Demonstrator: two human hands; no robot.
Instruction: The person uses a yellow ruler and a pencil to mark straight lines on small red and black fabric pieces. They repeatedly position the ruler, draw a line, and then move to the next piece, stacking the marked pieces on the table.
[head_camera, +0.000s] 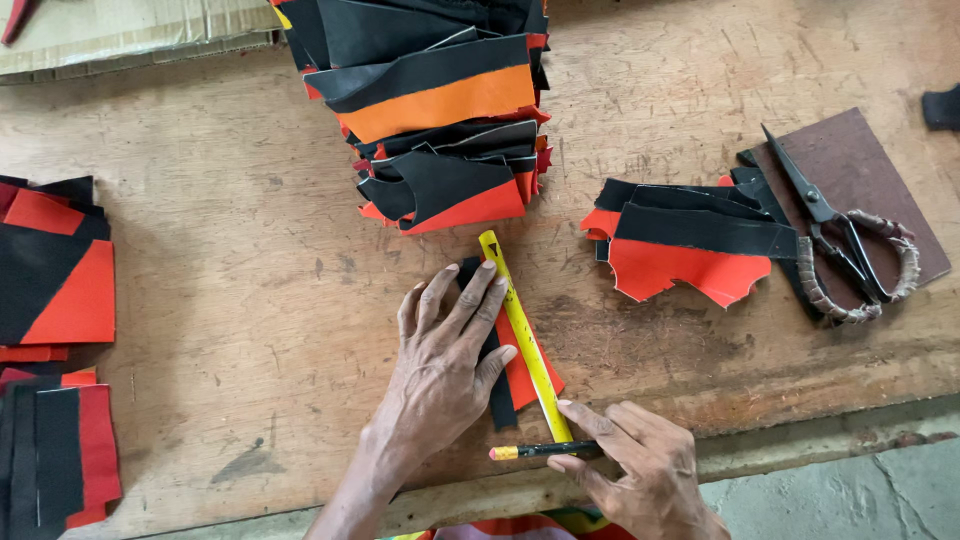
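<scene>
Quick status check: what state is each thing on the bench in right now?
Left hand: flat, pressing ruler and piece.
Right hand: gripping pencil.
Ruler: lying across piece.
Piece: flat under ruler.
Pencil: held level at ruler's near end.
Scissors: closed, on board.
Tall stack: upright.

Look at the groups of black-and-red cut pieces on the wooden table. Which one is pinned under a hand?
The single piece at the table's front edge: the left hand presses a yellow ruler onto it. The other stacks lie untouched.
</scene>
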